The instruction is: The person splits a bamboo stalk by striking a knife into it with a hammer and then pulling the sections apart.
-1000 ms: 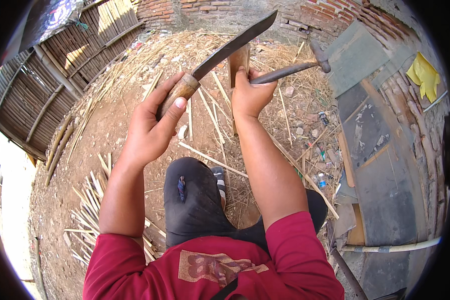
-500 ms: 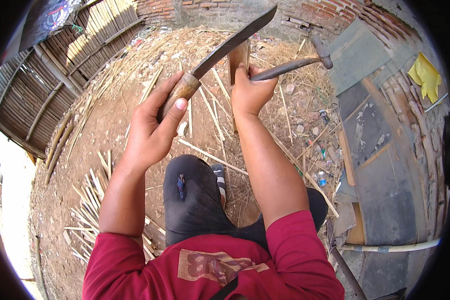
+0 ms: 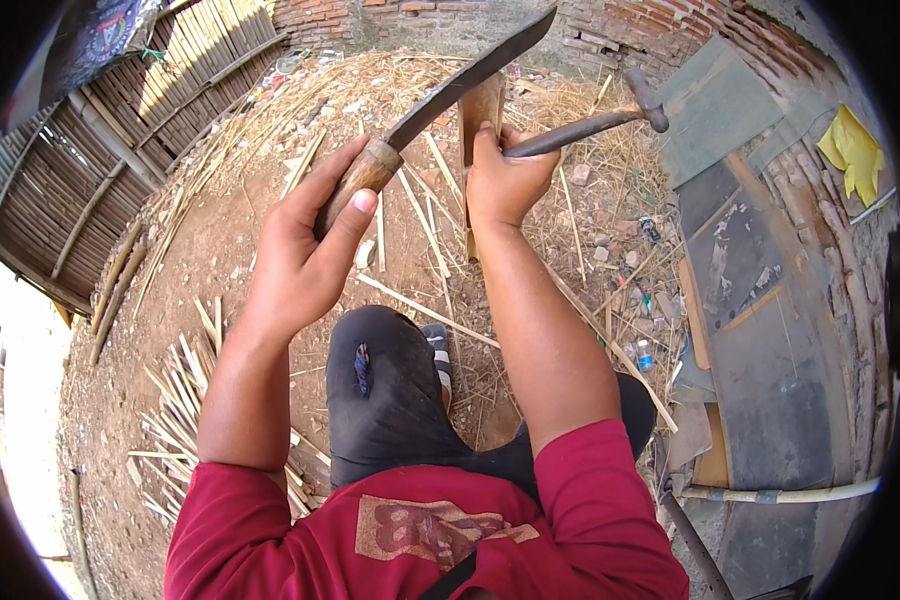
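My left hand [image 3: 300,255] is closed around the wooden handle of a machete [image 3: 460,88], thumb along the handle's near side. Its dark blade slants up and to the right, crossing in front of a flat upright piece of wood or bamboo [image 3: 483,108]. My right hand [image 3: 510,185] grips the dark handle of a hammer [image 3: 595,127], whose head points away to the right. The thumb of that same hand presses on the piece of wood. Whether the blade touches the wood, I cannot tell.
A pile of split bamboo strips [image 3: 185,410] lies on the dirt at my left, with loose strips ahead. Dark boards [image 3: 760,390] and stacked poles [image 3: 840,270] line the right side. A bamboo wall [image 3: 90,180] stands left, a brick wall [image 3: 660,25] behind.
My right hand, with the hammer and the piece of wood, has shifted very slightly to the right. The machete has hardly moved, and both grips stay the same.
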A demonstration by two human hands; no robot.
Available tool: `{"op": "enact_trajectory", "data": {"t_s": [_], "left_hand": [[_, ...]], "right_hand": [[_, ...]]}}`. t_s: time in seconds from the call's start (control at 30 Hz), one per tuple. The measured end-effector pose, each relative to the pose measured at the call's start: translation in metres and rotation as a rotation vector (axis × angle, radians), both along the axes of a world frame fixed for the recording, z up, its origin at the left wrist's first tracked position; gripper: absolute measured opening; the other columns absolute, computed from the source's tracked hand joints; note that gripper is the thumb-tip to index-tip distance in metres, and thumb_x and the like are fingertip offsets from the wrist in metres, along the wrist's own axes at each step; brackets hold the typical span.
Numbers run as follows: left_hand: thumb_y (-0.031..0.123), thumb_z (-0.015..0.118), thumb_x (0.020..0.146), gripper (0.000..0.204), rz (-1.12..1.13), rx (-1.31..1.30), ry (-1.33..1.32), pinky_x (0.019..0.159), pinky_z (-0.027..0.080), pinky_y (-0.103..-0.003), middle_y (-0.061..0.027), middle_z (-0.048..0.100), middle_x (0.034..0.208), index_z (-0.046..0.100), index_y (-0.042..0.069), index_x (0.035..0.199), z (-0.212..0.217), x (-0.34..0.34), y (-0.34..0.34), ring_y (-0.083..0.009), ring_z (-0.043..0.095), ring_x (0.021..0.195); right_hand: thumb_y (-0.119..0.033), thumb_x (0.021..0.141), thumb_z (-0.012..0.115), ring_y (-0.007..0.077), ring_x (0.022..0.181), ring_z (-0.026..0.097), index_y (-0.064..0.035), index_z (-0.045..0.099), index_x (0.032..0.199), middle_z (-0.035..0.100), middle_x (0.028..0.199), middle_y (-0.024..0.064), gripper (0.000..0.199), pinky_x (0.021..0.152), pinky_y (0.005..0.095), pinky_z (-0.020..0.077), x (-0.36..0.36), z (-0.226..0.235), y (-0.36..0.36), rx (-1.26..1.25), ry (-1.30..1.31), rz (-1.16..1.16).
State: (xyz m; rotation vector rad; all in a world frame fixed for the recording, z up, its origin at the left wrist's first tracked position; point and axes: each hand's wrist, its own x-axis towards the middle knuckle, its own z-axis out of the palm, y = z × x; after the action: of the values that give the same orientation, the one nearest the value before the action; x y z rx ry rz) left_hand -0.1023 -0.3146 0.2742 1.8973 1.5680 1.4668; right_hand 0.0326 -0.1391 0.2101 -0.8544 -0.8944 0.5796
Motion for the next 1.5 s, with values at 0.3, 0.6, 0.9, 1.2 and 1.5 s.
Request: {"op": "enact_trajectory", "data": {"t_s": [0.3, 0.6, 0.9, 1.2, 1.5], "left_hand": [[0.024, 0.064, 0.103, 0.049, 0.036, -0.072, 0.033, 0.076, 0.049, -0.027, -0.002, 0.067, 0.1, 0.055, 0.003, 0.146, 0.025, -0.012, 0.007, -0.0072, 0.054, 0.081], [0.03, 0.064, 0.103, 0.045, 0.072, 0.065, 0.254, 0.069, 0.048, -0.032, -0.0071, 0.066, 0.081, 0.062, 0.005, 0.14, 0.051, -0.024, 0.025, -0.0128, 0.057, 0.073], [0.04, 0.062, 0.103, 0.042, 0.272, -0.107, 0.514, 0.06, 0.041, -0.037, -0.0065, 0.055, 0.068, 0.066, -0.001, 0.103, 0.071, -0.016, 0.028, -0.0158, 0.05, 0.065], [0.039, 0.065, 0.101, 0.043, 0.23, -0.035, 0.433, 0.058, 0.044, -0.041, -0.0141, 0.059, 0.066, 0.063, -0.003, 0.089, 0.064, -0.023, 0.03, -0.0233, 0.053, 0.059], [0.04, 0.063, 0.101, 0.043, 0.236, -0.116, 0.414, 0.059, 0.044, -0.04, -0.0111, 0.057, 0.065, 0.063, -0.002, 0.091, 0.062, -0.018, 0.028, -0.0209, 0.054, 0.061]], "right_hand": [[-0.031, 0.092, 0.08, 0.0202, 0.08, 0.068, 0.0011, 0.055, 0.112, 0.066, 0.084, 0.0074, 0.045, 0.068, 0.034, 0.0544, 0.087, -0.016, -0.009, -0.123, -0.326, 0.163], [-0.046, 0.106, 0.055, 0.0143, 0.064, 0.056, -0.003, 0.063, 0.094, 0.058, 0.073, 0.0036, 0.045, 0.062, 0.0336, 0.0456, 0.203, 0.072, -0.035, -0.319, -0.751, 0.068], [-0.049, 0.106, 0.052, 0.0221, 0.067, 0.062, -0.0015, 0.065, 0.104, 0.062, 0.071, 0.0077, 0.05, 0.065, 0.0388, 0.0491, 0.174, 0.152, -0.061, 0.139, -0.837, -0.097], [-0.047, 0.107, 0.048, 0.0345, 0.077, 0.068, -0.0007, 0.066, 0.107, 0.067, 0.079, 0.0181, 0.05, 0.071, 0.0451, 0.0517, 0.157, 0.141, -0.041, 0.026, -1.013, -0.085], [-0.048, 0.107, 0.046, 0.0301, 0.071, 0.065, -0.001, 0.06, 0.094, 0.063, 0.076, 0.0144, 0.051, 0.069, 0.045, 0.0495, 0.154, 0.145, -0.042, -0.138, -1.206, -0.004]]}}
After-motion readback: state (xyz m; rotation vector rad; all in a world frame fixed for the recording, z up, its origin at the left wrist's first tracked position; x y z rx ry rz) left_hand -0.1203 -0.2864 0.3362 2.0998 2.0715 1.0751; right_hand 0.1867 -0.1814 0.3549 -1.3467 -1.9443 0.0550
